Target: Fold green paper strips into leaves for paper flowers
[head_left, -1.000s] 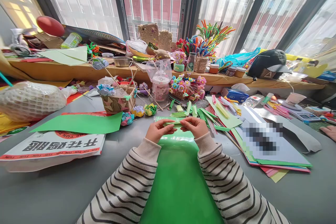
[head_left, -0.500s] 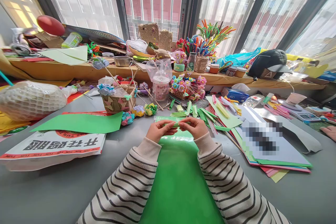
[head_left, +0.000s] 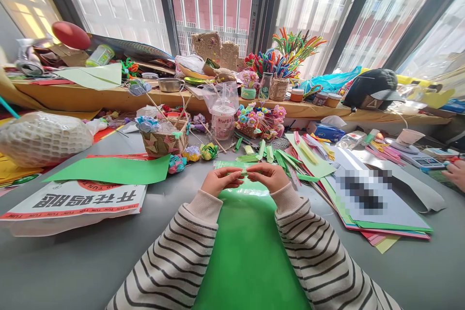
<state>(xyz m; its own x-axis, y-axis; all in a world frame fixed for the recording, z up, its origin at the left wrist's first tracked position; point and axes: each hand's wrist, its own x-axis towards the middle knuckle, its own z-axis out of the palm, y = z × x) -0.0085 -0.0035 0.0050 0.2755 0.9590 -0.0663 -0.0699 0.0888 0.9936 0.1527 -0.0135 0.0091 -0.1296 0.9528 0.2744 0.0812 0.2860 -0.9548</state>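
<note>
Both my hands pinch a small folded strip of green paper (head_left: 244, 172) over the far end of a glossy green sheet (head_left: 247, 247) that runs toward me on the grey table (head_left: 90, 261). My left hand (head_left: 219, 180) grips the strip's left end, my right hand (head_left: 268, 176) its right end, fingertips almost meeting. Striped sleeves cover both forearms. Just beyond my hands lie several cut green paper strips (head_left: 271, 155).
A green paper sheet (head_left: 112, 169) and a printed bag (head_left: 72, 203) lie left. A woven basket (head_left: 163, 140), paper flowers (head_left: 259, 118) and a plastic cup (head_left: 222, 118) stand behind. A paper stack (head_left: 366, 203) sits right. Another person's hand (head_left: 456, 173) shows at the right edge.
My fingers have shifted slightly on the green strip, drawing closer together. The other person's hand at the right edge has moved up a little.
</note>
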